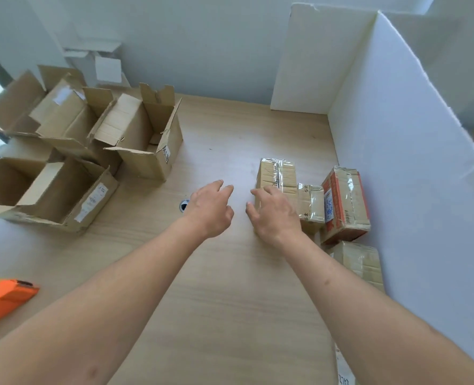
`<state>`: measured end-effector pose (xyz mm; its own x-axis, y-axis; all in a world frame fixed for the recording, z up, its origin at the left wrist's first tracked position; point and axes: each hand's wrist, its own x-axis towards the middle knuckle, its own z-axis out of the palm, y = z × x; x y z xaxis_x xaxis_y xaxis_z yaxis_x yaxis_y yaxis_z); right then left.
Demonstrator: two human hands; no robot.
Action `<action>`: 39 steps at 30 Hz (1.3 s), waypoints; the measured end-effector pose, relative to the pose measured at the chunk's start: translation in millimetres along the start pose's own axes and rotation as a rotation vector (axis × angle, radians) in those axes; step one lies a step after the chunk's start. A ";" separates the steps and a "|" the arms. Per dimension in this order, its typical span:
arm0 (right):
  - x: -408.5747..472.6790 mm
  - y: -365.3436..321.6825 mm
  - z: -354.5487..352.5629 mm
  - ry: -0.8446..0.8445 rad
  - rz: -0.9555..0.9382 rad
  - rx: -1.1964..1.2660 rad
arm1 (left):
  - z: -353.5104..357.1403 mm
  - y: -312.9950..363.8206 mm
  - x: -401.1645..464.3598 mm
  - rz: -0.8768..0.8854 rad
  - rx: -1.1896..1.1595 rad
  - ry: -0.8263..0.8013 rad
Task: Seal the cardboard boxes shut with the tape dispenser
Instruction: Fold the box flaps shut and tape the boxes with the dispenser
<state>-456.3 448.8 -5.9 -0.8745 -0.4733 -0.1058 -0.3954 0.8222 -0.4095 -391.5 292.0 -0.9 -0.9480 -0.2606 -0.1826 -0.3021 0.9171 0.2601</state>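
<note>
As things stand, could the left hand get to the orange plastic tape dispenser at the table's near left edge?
Probably yes. The left hand hovers open over bare wooden table, holding nothing, and no box lies between it and the orange plastic tape dispenser. It would have to draw back toward the body.

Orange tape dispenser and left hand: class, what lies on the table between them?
Only bare table shows between the tape dispenser and the left hand in the head view.

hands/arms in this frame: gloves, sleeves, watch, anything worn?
Nothing worn that shows. The left hand and right hand are bare, with no gloves, rings or watch visible. Both forearms are bare right to the bottom edge of the frame, with no sleeve in view. There are no wristbands, markers or straps.
</note>
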 end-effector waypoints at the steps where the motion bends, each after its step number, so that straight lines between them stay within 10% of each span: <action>1: -7.9 -6.2 -5.6 -0.010 -0.021 -0.013 | -6.1 -0.9 -12.4 -0.009 0.008 0.017; 18: -140.7 -199.7 -22.6 -0.059 -0.422 -0.153 | -90.6 -115.4 -223.3 -0.170 0.096 0.219; 39: -171.8 -412.0 141.0 -0.169 -0.196 -0.141 | -95.3 -390.4 -299.7 -0.082 0.080 0.039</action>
<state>-103.6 146.7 53.2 -0.7230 -0.6637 -0.1916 -0.5976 0.7400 -0.3087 1.1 -16.7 42.6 -0.9243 -0.3453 -0.1628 -0.3709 0.9131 0.1692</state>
